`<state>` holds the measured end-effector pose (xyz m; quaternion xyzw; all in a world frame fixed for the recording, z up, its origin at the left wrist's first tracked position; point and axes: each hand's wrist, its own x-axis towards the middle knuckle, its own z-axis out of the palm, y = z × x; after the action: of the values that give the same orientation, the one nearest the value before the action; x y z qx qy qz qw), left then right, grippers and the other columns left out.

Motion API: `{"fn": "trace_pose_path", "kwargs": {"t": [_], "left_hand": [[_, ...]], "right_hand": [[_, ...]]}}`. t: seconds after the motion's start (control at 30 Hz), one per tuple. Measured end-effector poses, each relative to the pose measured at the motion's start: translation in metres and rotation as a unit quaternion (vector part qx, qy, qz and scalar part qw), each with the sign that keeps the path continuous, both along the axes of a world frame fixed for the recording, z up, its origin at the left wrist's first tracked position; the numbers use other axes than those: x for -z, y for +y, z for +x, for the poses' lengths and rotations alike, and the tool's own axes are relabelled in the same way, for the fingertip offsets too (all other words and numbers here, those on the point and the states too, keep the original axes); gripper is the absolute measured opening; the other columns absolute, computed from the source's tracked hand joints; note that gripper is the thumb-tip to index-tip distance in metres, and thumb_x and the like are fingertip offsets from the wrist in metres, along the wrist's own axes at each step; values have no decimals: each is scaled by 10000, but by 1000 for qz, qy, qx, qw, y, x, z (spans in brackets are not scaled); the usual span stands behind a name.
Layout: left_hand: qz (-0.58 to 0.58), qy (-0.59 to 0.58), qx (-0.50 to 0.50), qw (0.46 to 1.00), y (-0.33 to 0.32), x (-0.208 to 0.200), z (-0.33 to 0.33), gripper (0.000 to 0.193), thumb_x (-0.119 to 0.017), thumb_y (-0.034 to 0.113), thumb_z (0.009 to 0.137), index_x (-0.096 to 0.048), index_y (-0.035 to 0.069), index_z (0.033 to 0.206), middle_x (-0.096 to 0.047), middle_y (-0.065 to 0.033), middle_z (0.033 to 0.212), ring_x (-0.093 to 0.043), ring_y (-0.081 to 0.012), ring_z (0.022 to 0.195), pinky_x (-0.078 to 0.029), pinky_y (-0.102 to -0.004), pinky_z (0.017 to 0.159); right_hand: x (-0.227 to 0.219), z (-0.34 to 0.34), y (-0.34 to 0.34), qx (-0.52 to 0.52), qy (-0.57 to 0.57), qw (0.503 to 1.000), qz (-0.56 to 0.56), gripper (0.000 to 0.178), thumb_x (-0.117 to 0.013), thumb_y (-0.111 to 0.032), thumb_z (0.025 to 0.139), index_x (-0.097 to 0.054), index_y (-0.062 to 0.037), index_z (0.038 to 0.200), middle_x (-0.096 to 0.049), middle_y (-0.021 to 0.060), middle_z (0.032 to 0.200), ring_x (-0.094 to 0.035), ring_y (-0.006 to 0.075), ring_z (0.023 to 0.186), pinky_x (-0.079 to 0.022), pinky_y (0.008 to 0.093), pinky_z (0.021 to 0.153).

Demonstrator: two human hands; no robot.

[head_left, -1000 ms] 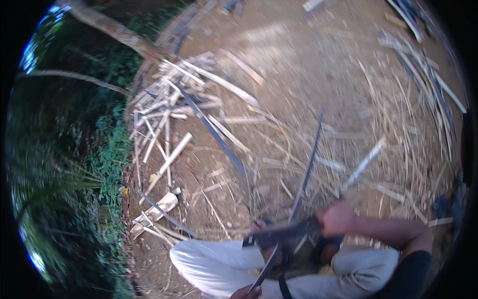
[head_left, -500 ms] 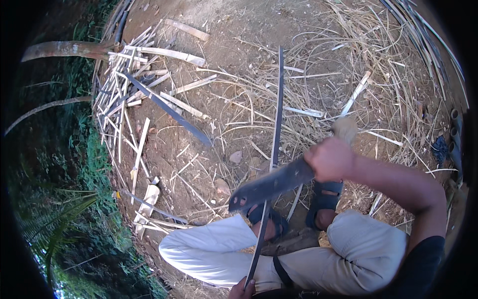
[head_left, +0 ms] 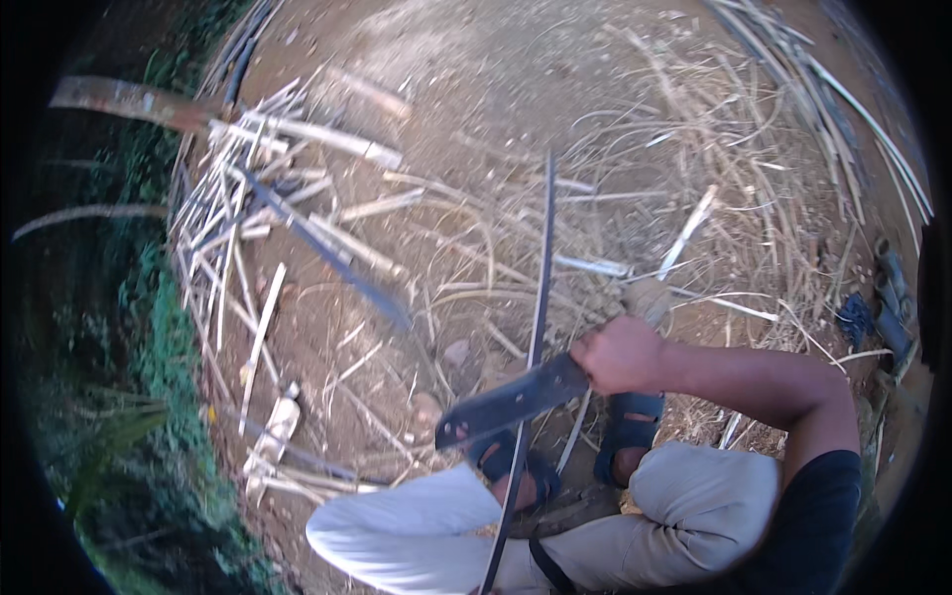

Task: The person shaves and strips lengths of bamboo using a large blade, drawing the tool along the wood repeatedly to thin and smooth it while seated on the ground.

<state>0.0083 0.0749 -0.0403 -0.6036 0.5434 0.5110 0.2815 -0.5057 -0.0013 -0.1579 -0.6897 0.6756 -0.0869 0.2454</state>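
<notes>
My right hand (head_left: 623, 355) is closed round the handle of a machete (head_left: 511, 402). The pale butt of the handle sticks out beyond my fist. Its broad dark blade, with holes near the blunt end, points left. The blade lies across a long, narrow bamboo strip (head_left: 544, 263), dark on the face that shows. Whether blade and strip touch, I cannot tell. That strip runs from the ground in front of me, between my sandalled feet, down to the lower edge of the picture. My left hand is out of view there.
A heap of split bamboo pieces (head_left: 236, 178) lies at the left, with a long dark strip (head_left: 332, 253) across it. Thin curly shavings (head_left: 734, 149) cover the ground at the right. Bamboo tubes (head_left: 890, 278) lie at the far right. Green plants (head_left: 149, 327) border the left side.
The machete and my right hand have moved down and slightly left along the bamboo strip. The strip's far end sits lower in view. My left hand has dropped out of the picture.
</notes>
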Motion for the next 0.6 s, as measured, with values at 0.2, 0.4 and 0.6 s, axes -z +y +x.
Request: {"fn": "trace_pose_path", "kwargs": {"t": [0.2, 0.4, 0.6], "left_hand": [[-77, 71, 48, 993, -70, 29, -53, 432, -474, 465, 1007, -574, 89, 1194, -508, -17, 699, -461, -142, 625, -402, -312, 532], [-122, 138, 115, 976, -104, 49, -97, 414, -478, 435, 1012, -570, 69, 1184, -534, -28, 726, -487, -157, 661, -418, -315, 563], [-204, 198, 158, 946, -120, 34, -117, 396, -483, 404, 1017, -565, 49, 1173, -559, -39, 753, -514, -172, 698, -433, -318, 594]], "right_hand": [[-8, -80, -54, 191, 80, 975, 75, 245, -630, -254, 786, -721, -45, 873, -712, 167, 845, -709, 343, 816, -570, 455, 711], [-3, -84, -43, 202, 70, 973, 85, 254, -623, -265, 789, -726, -42, 855, -707, 183, 822, -703, 364, 783, -570, 472, 714], [-31, 31, -16, 107, 42, 989, 93, 194, -641, -244, 776, -717, -69, 809, -705, 167, 811, -700, 362, 802, -564, 472, 717]]}}
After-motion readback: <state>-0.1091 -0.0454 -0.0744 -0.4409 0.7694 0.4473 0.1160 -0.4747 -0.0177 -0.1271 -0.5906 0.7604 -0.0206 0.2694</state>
